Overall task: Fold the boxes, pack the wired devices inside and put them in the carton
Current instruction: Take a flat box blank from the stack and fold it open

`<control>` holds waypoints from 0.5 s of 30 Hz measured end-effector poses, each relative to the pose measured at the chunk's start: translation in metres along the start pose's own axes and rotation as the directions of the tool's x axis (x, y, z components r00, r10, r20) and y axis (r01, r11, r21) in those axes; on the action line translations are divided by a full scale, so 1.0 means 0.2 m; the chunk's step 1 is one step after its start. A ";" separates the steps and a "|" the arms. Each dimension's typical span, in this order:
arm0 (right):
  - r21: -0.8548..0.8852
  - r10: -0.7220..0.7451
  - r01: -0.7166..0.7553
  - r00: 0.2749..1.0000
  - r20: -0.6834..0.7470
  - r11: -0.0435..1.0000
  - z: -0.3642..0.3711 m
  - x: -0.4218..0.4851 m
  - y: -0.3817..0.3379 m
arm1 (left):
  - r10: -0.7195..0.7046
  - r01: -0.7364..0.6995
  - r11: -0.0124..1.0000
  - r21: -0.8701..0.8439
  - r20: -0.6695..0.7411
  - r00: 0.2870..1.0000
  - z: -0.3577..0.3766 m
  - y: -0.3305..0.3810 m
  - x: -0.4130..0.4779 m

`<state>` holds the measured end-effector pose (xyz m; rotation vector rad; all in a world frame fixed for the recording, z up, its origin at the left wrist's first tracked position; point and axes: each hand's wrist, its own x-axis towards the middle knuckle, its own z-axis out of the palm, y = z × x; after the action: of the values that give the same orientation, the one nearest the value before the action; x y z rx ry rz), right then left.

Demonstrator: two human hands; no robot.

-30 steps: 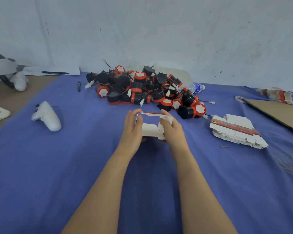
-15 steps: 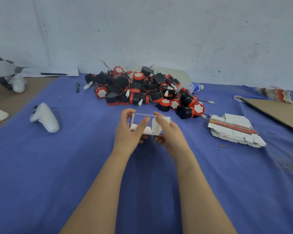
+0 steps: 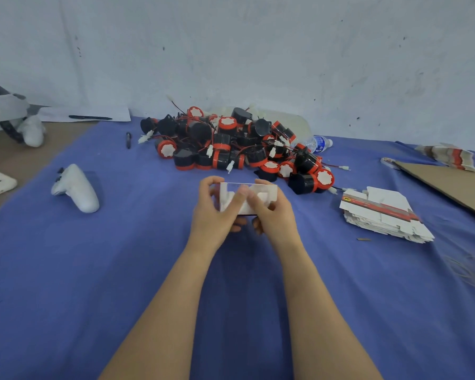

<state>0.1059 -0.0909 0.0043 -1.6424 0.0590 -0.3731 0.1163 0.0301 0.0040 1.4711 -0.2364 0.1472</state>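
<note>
A small white box [image 3: 266,192], half folded, is held above the blue cloth at the centre. My left hand [image 3: 217,212] grips its left end, thumb pressing on the white flaps. My right hand [image 3: 274,215] grips the right end, thumb meeting the left thumb over the box. Behind it lies a heap of black and red wired devices [image 3: 231,146] with white connectors. A stack of flat unfolded boxes [image 3: 381,215] with a red stripe lies to the right. A brown carton flap [image 3: 450,185] shows at the right edge.
A white controller [image 3: 77,190] lies on the blue cloth [image 3: 93,270] at the left. A pen [image 3: 128,139], a water bottle [image 3: 320,144], a headset [image 3: 6,113] and paper [image 3: 85,115] sit along the back. More flat boxes [image 3: 450,156] lie far right.
The box's open side flaps have been pushed inward by both thumbs, which have come together over the box. The box has turned slightly in my hands.
</note>
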 end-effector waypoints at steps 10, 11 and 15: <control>0.011 -0.025 0.024 0.971 0.236 1.000 0.05 -0.02 -0.04 | -0.048 0.043 0.998 -0.042 -0.107 0.993 -0.02 -0.04 0.04; 0.053 0.005 -0.022 0.955 0.298 0.998 0.05 -0.03 -0.05 | -0.064 0.055 0.995 -0.083 -0.112 0.992 -0.02 -0.04 0.05; 0.204 0.092 -0.175 0.928 0.362 0.963 0.04 -0.02 -0.05 | -0.068 0.061 0.996 -0.065 -0.110 0.992 -0.02 -0.03 0.04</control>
<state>0.1029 -0.0818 0.0125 -1.4398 -0.1355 0.0231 0.1251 0.0331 0.0000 1.4025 -0.1016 0.1680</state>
